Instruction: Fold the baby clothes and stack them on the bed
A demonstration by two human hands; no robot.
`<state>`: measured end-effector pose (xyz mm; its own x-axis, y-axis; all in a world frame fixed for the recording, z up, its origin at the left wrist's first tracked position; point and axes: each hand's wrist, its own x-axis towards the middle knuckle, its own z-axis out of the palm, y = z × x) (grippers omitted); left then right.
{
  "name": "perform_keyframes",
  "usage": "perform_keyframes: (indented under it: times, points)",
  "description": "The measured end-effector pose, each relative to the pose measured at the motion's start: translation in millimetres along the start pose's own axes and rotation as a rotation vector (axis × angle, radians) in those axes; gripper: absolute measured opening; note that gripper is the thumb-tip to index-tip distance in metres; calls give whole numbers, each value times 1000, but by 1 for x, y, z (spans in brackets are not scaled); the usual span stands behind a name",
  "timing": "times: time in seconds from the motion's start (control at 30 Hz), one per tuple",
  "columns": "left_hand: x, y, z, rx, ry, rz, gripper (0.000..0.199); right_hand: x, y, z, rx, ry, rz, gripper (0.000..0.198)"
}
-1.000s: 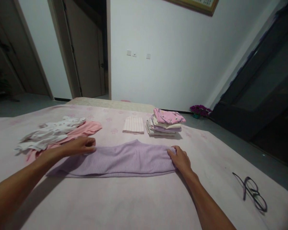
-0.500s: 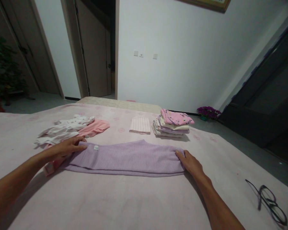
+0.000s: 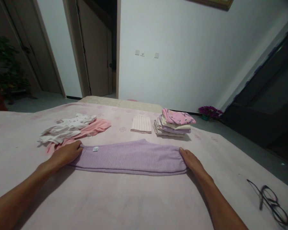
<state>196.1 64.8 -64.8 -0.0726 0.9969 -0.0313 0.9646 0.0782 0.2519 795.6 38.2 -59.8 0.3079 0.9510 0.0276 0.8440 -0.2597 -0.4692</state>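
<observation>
Lilac ribbed garment point(image 3: 132, 159), folded long, lying across the pink sheet point(image 3: 134, 201) between the two hands

Left hand point(image 3: 68, 153) pinches one end, right hand point(image 3: 193, 161) pinches the other; likely light, soft, a bit stretchy, neither fragile nor slippery; ends are the sensible hold, middle would probably sag if lifted; white tag point(image 3: 95, 149) near left end, print too small to read; pink folded piece point(image 3: 179, 117) atop the stack point(image 3: 175, 130) has dark lettering, not legible; no brand made out

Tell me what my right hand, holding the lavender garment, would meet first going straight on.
Beyond the lavender garment, your right hand would probably meet the stack of folded clothes; depth is unclear.
</observation>
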Motion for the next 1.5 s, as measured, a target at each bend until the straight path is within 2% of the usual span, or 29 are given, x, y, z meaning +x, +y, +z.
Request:
perform_keyframes:
  times: [0.17, 0.27, 0.57, 0.7, 0.73, 0.8, 0.87, 0.9, 0.93, 0.97, 1.03, 1.1, 1.13, 1.27, 1.4, 1.5]
  points:
    - [-20, 16, 3, 109, 23, -57, 34, 2, 5, 4, 10, 51, 16, 52]
    - [-28, 20, 1, 145, 36, -55, 36, 4, 8, 3, -55, 55, 42, 52]
    - [-33, 4, 1, 171, 93, -33, 39, 0, 8, -5, -251, 29, 118, 54]
    - [-40, 8, 1, 208, 138, -23, 41, -5, 1, -6, -324, -28, 129, 57]
    - [-41, 11, 0, 226, 179, -3, 43, -8, -2, -7, -331, -3, 115, 56]
    - [-44, 18, -3, 292, 288, 60, 47, -17, -12, -11, -367, 131, 28, 51]
    - [-47, 25, -4, 328, 396, 157, 49, -28, -28, -18, -399, 281, -141, 40]
    - [-47, 28, -3, 307, 431, 226, 48, -35, -37, -22, -389, 309, -243, 32]
    - [-48, 31, 0, 257, 450, 304, 45, -42, -47, -25, -352, 282, -350, 23]
    - [-49, 34, 3, 183, 444, 398, 42, -50, -57, -28, -291, 201, -455, 16]
    - [-50, 39, 12, 31, 374, 586, 36, -64, -75, -31, -157, -56, -633, 10]
    - [-54, 42, 18, -61, 272, 709, 32, -75, -85, -29, -78, -247, -721, 6]
    - [-56, 43, 19, -81, 217, 740, 31, -79, -87, -26, -69, -287, -737, 4]
    - [-66, 41, 15, -121, 22, 704, 27, -83, -78, -11, -111, -277, -761, 6]
    - [-69, 35, 11, -178, -8, 619, 27, -79, -72, -2, -122, -266, -763, 11]
    - [-69, 34, 9, -211, -21, 613, 28, -78, -73, -3, -82, -255, -762, 13]
